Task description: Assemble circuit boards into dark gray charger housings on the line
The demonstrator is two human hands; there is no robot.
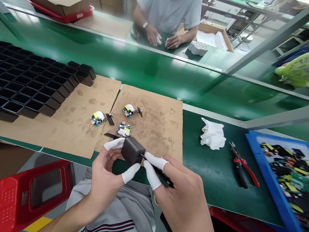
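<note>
Lower middle of the frame, left hand (106,174) pinches the black housing (132,150) over the worktop (212,180) edge, while right hand (178,193) pinches a thin black tool (156,170) at its side. I'd keep the housing pinned steady and the tip shallow so it can't slip toward the fingertips.

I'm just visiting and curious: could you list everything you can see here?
Dark housing: one, dark grey, held between both hands.
Thin tool: one, black, in right hand, tip at housing.
Circuit boards: three, green, on cardboard.
Cardboard sheets: two, brown, on bench.
Empty housings: many, black, in rows at left.
Cloth: one, white, on green bench.
Pliers: one, red-handled, beside cloth.
Blue tray: one, right, holding parts.
Co-worker's hands: two, across belt.
Left hand: white-capped fingers.
Right hand: likewise.
</note>
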